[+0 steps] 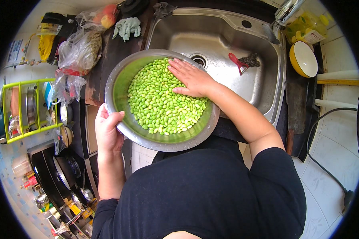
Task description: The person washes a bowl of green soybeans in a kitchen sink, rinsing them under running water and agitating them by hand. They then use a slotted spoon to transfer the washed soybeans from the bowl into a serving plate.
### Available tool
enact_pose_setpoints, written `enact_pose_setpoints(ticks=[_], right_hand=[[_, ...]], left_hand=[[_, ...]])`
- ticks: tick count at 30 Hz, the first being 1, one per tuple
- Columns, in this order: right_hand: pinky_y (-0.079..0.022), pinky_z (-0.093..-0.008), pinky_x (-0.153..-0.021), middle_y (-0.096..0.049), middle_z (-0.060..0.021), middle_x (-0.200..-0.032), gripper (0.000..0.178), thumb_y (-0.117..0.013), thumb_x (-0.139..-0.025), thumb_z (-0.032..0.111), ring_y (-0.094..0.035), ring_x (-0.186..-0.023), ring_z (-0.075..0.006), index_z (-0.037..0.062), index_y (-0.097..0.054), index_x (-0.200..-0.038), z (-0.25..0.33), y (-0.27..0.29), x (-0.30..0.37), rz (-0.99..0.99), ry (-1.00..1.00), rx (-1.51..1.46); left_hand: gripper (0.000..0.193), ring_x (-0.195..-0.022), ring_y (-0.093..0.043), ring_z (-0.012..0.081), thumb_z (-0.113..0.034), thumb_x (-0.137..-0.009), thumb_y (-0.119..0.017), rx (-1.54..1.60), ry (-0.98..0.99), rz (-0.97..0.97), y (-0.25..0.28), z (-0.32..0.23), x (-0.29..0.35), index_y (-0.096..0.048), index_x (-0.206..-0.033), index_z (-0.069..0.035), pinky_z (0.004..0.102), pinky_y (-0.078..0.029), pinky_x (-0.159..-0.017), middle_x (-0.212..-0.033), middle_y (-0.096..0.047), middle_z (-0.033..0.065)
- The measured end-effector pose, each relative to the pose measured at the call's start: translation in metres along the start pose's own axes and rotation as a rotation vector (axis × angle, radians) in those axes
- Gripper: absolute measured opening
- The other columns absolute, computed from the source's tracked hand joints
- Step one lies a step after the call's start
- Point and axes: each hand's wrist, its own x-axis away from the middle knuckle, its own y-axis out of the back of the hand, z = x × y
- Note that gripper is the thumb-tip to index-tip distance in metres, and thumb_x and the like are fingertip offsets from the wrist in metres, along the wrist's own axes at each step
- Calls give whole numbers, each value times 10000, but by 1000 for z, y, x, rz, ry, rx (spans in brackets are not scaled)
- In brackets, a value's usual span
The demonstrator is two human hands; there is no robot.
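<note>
A wide steel bowl full of shelled green beans is in front of me, over the near left edge of the sink. My left hand grips the bowl's lower left rim, thumb on top and fingers curled beneath, where they are partly hidden. Flat on the beans at the upper right lies my right hand, its fingers stretched out and close together. The bowl looks slightly tilted toward me.
The steel sink holds a red peeler beside a dark scrubber. A tap and yellow-white bowl stand at right. A cloth, plastic bags and a green rack are at left.
</note>
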Motion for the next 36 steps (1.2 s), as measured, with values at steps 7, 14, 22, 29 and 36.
enact_pose_setpoints(ticks=[7,14,22,29,36], right_hand=[[-115,-373,-1097,-125,-165,-1444,728,-409,-860,482,-120,-1340,-290,11,-181,-1368,-1,-1,0,-11,5,-6],[-105,-367,-1098,-109,-159,-1448,734,-397,-862,492,-109,-1342,-289,26,-162,-1377,-1,-1,1,5,-6,-17],[-101,-354,-1098,-115,-153,-1449,748,-359,-863,537,-108,-1343,-283,17,-184,-1372,-4,-5,2,-17,5,2],[-98,-354,-1099,-110,-156,-1450,747,-367,-863,531,-105,-1344,-280,17,-179,-1372,-4,-5,2,-17,6,-15],[-99,-356,-1100,-104,-150,-1452,750,-363,-863,534,-103,-1344,-279,18,-174,-1373,-2,-4,3,-27,1,-15]], left_hand=[[233,-725,-572,137,65,-712,-536,-7,-16,7,0,1,1,-484,-933,11,255,-479,-710,-860,-581,93],[277,-800,-558,154,41,-697,-523,-61,-7,28,1,-1,1,-502,-972,14,262,-444,-783,-911,-576,88],[275,-793,-558,148,30,-703,-525,-86,-25,27,-4,-2,0,-498,-976,11,258,-443,-778,-912,-579,86],[253,-774,-560,147,29,-709,-521,-92,-43,18,-6,-3,1,-502,-961,9,260,-444,-770,-890,-583,86],[257,-746,-558,127,49,-716,-544,-74,-61,17,-8,-3,2,-484,-964,16,244,-455,-731,-876,-580,81]])
